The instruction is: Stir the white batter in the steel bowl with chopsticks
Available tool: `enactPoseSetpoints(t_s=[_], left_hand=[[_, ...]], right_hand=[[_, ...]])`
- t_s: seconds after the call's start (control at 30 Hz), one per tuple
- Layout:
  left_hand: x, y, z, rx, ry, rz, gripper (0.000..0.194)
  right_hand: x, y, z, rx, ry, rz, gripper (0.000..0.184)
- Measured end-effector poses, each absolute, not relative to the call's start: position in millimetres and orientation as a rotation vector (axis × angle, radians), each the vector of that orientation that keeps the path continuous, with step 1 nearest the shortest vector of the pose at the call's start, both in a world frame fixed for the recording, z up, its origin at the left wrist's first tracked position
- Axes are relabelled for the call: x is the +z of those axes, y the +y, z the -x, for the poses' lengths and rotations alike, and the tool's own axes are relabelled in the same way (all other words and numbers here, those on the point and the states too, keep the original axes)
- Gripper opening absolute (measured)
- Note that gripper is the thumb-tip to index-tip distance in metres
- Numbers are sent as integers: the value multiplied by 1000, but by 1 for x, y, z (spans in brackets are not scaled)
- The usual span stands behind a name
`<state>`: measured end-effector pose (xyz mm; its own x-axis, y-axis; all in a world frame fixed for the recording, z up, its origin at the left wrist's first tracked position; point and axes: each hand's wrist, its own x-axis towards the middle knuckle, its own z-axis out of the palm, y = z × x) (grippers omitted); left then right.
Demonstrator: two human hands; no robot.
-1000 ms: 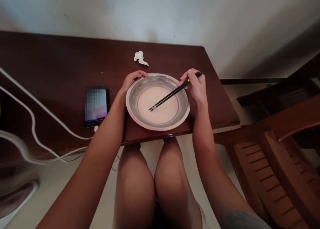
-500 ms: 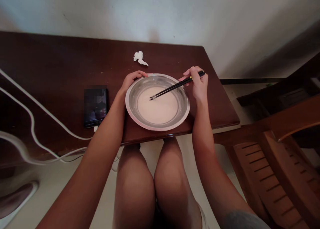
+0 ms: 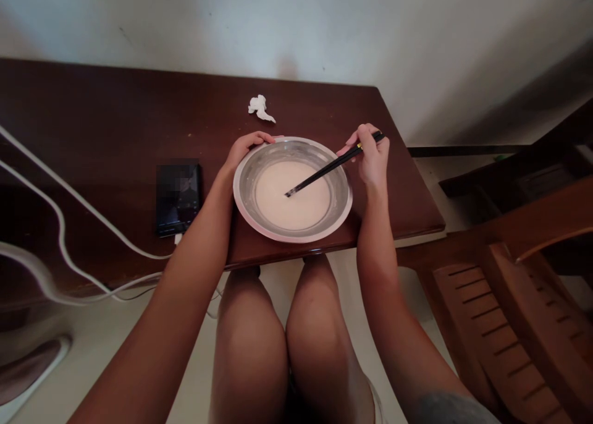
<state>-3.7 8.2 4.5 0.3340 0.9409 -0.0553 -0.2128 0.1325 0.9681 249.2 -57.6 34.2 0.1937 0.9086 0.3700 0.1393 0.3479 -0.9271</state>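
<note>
A wide metal bowl [image 3: 243, 209] rests at the front edge of the dark wooden table, with a milky, off-white liquid [image 3: 291, 214] in it. My left hand [image 3: 248, 147] grips the bowl's far left rim, its fingers closed along the edge and partly hidden behind it. Black chopsticks [image 3: 324, 169] with a yellow band are held in my right hand [image 3: 371, 158], above the bowl's right rim. Their tips dip into the liquid near the middle, lying close together.
Behind the bowl lies a crumpled white tissue [image 3: 262, 108]. A phone [image 3: 178, 198] with a white cable [image 3: 92, 214] plugged in is left of my left forearm. At right stands a slatted wooden chair [image 3: 491, 325]. A pale wall [image 3: 296, 28] borders the table [image 3: 115, 115].
The chopstick tips have moved slightly right and toward me in the liquid and come together. My right hand has shifted a little to the right. My left hand stays on the bowl.
</note>
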Motion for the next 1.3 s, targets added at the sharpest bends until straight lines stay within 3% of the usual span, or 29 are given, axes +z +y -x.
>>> enactPoseSetpoints(t_s=[1.3], left_hand=[[2, 10, 4, 1015, 878, -1168, 15]], right_hand=[[35, -57, -245, 737, -1316, 1088, 48]])
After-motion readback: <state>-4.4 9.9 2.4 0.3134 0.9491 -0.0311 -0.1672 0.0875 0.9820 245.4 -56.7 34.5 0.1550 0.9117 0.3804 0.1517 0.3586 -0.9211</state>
